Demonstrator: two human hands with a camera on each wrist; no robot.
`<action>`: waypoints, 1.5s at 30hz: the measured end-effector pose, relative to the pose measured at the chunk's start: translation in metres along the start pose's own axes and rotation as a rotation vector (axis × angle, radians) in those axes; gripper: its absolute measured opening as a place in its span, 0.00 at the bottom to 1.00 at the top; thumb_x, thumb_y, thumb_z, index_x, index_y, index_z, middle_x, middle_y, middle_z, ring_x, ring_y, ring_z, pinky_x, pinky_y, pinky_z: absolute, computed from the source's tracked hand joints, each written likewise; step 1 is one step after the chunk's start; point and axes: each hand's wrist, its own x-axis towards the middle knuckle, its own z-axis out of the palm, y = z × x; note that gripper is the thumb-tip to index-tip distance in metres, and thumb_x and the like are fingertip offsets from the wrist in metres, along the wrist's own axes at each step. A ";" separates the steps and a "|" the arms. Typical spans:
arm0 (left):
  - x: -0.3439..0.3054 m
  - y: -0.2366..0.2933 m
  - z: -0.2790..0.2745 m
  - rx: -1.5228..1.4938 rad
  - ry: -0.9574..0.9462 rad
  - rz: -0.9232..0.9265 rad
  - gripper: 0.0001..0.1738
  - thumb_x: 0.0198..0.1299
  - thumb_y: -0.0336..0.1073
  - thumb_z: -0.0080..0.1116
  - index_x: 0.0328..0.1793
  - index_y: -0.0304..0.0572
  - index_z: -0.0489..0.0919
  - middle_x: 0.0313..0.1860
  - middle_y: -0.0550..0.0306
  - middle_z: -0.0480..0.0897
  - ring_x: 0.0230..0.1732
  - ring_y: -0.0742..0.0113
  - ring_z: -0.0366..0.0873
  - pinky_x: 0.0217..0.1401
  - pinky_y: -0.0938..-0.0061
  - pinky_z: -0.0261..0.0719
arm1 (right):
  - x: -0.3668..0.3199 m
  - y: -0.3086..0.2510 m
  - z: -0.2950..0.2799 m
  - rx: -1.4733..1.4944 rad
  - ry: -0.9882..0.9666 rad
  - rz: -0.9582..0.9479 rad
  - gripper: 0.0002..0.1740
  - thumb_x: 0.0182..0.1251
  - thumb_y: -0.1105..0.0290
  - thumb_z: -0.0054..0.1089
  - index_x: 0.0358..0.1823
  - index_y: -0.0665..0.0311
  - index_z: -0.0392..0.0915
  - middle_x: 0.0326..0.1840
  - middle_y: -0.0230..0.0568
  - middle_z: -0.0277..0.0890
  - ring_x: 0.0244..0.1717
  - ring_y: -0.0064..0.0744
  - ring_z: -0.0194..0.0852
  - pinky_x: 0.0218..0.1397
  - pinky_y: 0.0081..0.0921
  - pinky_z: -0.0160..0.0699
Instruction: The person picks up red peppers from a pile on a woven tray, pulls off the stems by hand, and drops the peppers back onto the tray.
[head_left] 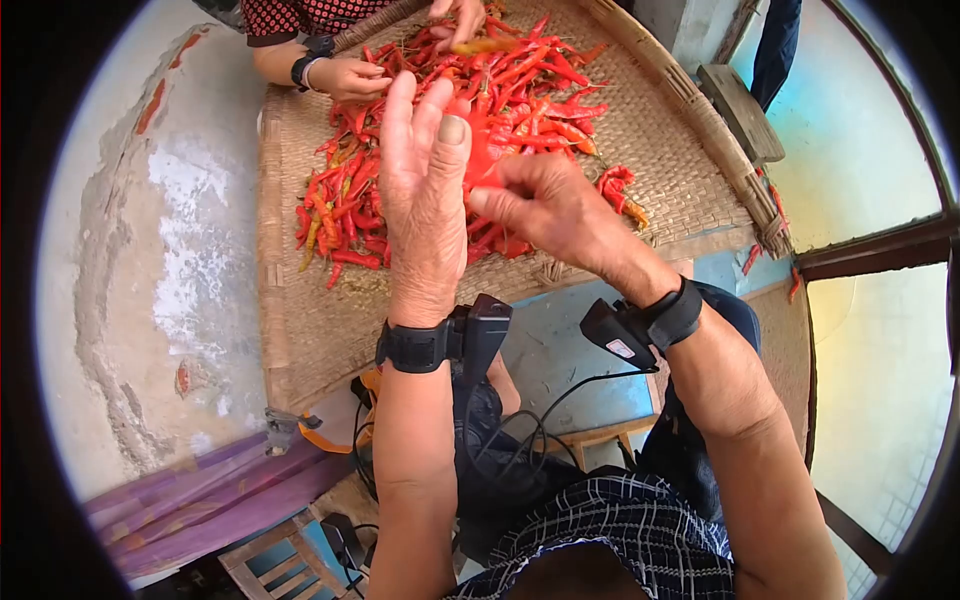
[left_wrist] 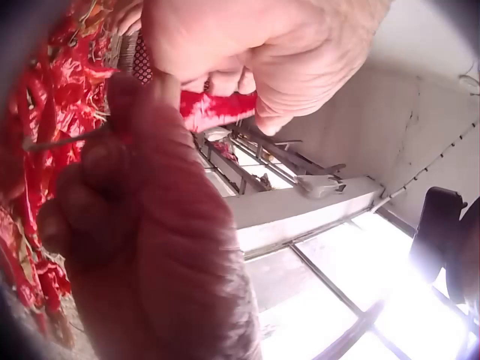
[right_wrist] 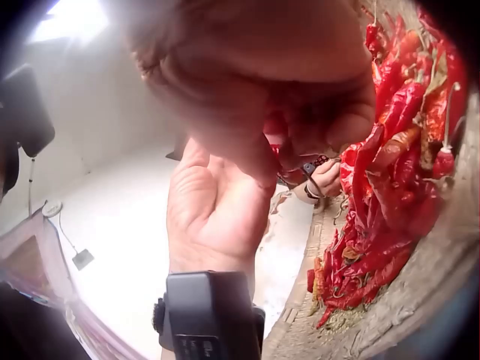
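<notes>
My left hand (head_left: 425, 195) is raised over the near part of a heap of red chili peppers (head_left: 540, 125). In the left wrist view a red chili pepper (left_wrist: 217, 110) lies against its palm, under curled fingers. My right hand (head_left: 565, 210) meets it from the right, thumb and forefinger together, pinching a chili pepper (right_wrist: 276, 129) that is mostly hidden by the fingers. Blurred red shows between both hands in the head view.
A woven tray (head_left: 690, 190) with a raised rim holds the heap. Across it, another person's hands (head_left: 350, 78) reach into the peppers. A plastered wall (head_left: 190, 220) stands left, a framed window (head_left: 870, 130) right. Black cables (head_left: 545, 425) hang below my wrists.
</notes>
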 end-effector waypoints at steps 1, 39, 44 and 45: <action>-0.001 -0.003 -0.003 0.099 0.030 0.003 0.28 0.67 0.43 0.51 0.67 0.35 0.63 0.59 0.45 0.72 0.58 0.61 0.72 0.63 0.67 0.69 | 0.003 0.000 -0.002 -0.001 -0.004 -0.003 0.12 0.63 0.65 0.60 0.31 0.68 0.80 0.17 0.34 0.73 0.19 0.21 0.67 0.23 0.25 0.67; 0.031 -0.055 -0.071 1.224 -0.220 -0.192 0.16 0.59 0.43 0.59 0.40 0.34 0.79 0.29 0.56 0.81 0.30 0.73 0.75 0.35 0.75 0.73 | 0.003 -0.007 -0.017 0.231 0.290 0.009 0.11 0.67 0.67 0.54 0.32 0.69 0.76 0.22 0.23 0.68 0.25 0.12 0.60 0.25 0.16 0.61; 0.022 -0.046 -0.052 0.847 -0.173 -0.036 0.14 0.59 0.37 0.60 0.46 0.34 0.79 0.35 0.62 0.80 0.36 0.78 0.74 0.39 0.81 0.72 | 0.007 0.002 -0.016 0.265 0.299 0.024 0.11 0.66 0.66 0.56 0.34 0.69 0.77 0.23 0.25 0.70 0.24 0.13 0.61 0.25 0.16 0.62; 0.021 -0.045 -0.051 0.888 -0.119 0.101 0.14 0.60 0.37 0.60 0.46 0.33 0.78 0.36 0.61 0.80 0.36 0.77 0.75 0.41 0.80 0.73 | 0.008 0.006 -0.016 0.257 0.295 0.038 0.11 0.65 0.66 0.57 0.36 0.70 0.77 0.23 0.26 0.71 0.24 0.14 0.62 0.25 0.16 0.63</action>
